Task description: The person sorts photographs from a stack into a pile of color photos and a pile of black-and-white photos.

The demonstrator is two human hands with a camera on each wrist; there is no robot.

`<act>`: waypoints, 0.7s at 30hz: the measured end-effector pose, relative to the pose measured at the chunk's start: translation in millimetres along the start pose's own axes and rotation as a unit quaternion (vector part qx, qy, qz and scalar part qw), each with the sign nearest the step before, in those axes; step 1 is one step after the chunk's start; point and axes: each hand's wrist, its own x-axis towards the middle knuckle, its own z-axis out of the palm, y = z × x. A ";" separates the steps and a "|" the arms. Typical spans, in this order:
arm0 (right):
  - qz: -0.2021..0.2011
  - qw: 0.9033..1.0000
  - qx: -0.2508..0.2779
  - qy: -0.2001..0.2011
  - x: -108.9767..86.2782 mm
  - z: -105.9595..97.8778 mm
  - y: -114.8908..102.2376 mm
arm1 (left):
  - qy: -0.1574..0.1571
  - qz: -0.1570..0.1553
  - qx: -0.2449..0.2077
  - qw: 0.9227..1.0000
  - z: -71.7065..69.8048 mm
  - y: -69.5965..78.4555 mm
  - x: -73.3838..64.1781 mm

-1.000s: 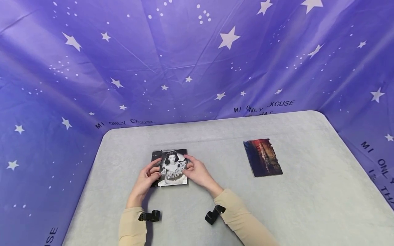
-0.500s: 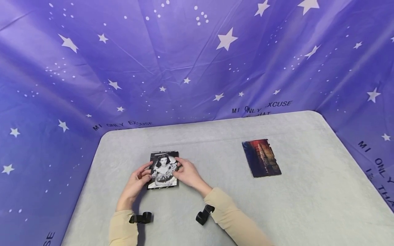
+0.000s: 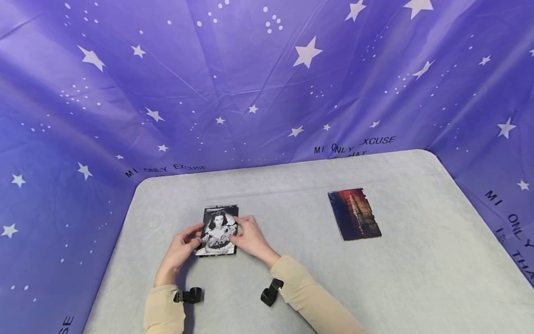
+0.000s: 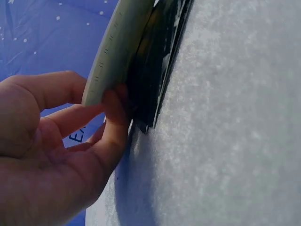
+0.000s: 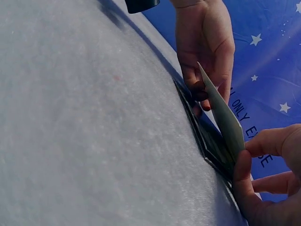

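Observation:
A black-and-white portrait postcard (image 3: pixel 219 232) is held between both hands at the left of the table. My left hand (image 3: pixel 177 253) pinches its left edge between thumb and fingers, and my right hand (image 3: pixel 253 237) pinches the right edge. Beneath it lies a stack of dark cards (image 4: pixel 148 89), mostly covered in the head view. Both wrist views show the postcard's pale back (image 5: pixel 228 120) tilted up from that stack, with small printed marks along it in the left wrist view.
A second pile of cards (image 3: pixel 355 214), topped by a dark blue and orange picture, lies on the right of the grey table (image 3: pixel 292 195). Purple star-printed cloth (image 3: pixel 258 83) hangs behind the table and at its sides. Each wrist wears a black camera (image 3: pixel 189 295).
Both hands have shifted left with the postcard, which sat off to the right of the stack and now lies over it. The right-hand pile has stayed put.

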 end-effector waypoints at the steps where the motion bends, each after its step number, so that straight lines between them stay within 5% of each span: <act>1: -0.002 1.000 -0.004 0.002 0.4 0.4 0.1 | 0.000 0.002 0.005 1.000 0.2 0.8 0.1; 12: -0.007 0.998 -0.066 0.013 4.8 6.6 1.2 | 0.013 0.035 0.084 0.996 -0.6 0.9 7.8; 21: 0.009 1.000 0.000 -0.028 1.3 -1.4 1.5 | 0.026 0.037 0.152 0.987 -1.7 2.4 5.2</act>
